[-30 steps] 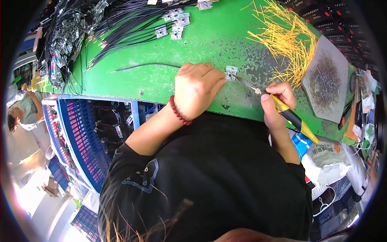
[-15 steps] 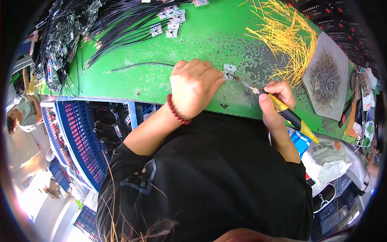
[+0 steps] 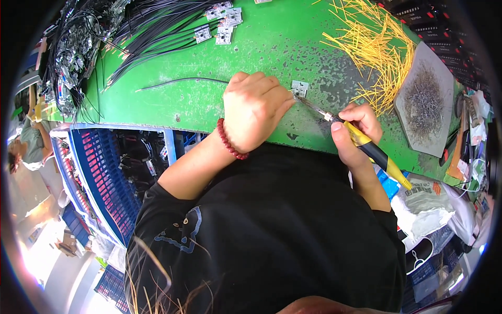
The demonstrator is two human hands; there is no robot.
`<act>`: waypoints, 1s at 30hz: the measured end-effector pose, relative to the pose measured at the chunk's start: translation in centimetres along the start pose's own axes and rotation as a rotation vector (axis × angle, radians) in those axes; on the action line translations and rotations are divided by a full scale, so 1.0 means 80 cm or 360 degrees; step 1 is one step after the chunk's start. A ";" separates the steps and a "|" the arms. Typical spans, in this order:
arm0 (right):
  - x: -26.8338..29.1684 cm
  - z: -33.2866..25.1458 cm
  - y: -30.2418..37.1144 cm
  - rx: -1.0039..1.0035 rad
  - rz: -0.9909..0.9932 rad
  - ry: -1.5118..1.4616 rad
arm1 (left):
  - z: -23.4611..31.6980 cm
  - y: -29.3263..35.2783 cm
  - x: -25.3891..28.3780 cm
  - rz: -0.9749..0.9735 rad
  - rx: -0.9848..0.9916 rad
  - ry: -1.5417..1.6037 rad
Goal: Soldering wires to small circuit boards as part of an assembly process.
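Note:
My right hand (image 3: 358, 131) grips a soldering iron (image 3: 377, 155) with a yellow and black handle. Its metal tip meets the lower edge of a small white circuit board (image 3: 299, 87) on the green bench. Close by, my left hand (image 3: 257, 110) is closed, knuckles up, with its fingertips at the board's lower left. A thin black cable (image 3: 183, 80) runs out from under that hand toward the left, so the cable seems held in it. The fingers hide the cable's near end and the exact joint at the iron's tip.
Black cables with white boards (image 3: 225, 26) lie at the back left, beside a tangled black bundle (image 3: 78, 57). Yellow wires (image 3: 376, 44) are strewn at the back right. Next to them is a grey slab (image 3: 410, 94) with dark residue. A blue crate (image 3: 99, 178) stands below the bench's left edge.
The soldering iron and my right hand have shifted slightly left. My left hand has edged up and to the right, and the board sits a little higher in view.

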State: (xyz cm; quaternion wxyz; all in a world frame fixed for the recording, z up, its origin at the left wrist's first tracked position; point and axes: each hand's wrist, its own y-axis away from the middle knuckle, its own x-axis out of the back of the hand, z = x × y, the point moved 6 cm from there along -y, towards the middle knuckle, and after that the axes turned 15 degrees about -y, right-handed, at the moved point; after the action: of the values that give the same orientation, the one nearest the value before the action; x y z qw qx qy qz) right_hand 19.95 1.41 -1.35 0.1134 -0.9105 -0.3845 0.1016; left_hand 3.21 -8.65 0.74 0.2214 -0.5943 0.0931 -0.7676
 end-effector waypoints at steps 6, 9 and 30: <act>-0.002 -0.002 -0.002 0.0006 -0.0022 -0.0017 | 0.000 -0.003 0.001 -0.0014 -0.0022 0.0003; -0.003 0.001 -0.001 -0.0012 -0.0022 -0.0022 | 0.001 -0.003 0.001 -0.0023 -0.0022 -0.0011; 0.090 -0.023 0.024 0.0114 0.0504 -0.0073 | -0.008 -0.027 0.002 -0.0259 0.0016 0.0177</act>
State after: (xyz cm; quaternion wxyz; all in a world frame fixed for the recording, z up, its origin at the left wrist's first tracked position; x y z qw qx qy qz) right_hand 26.64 5.06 -0.85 0.1195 -0.9526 -0.2347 0.1526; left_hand 2.10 -6.94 1.61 0.1558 -0.5552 0.0528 -0.8153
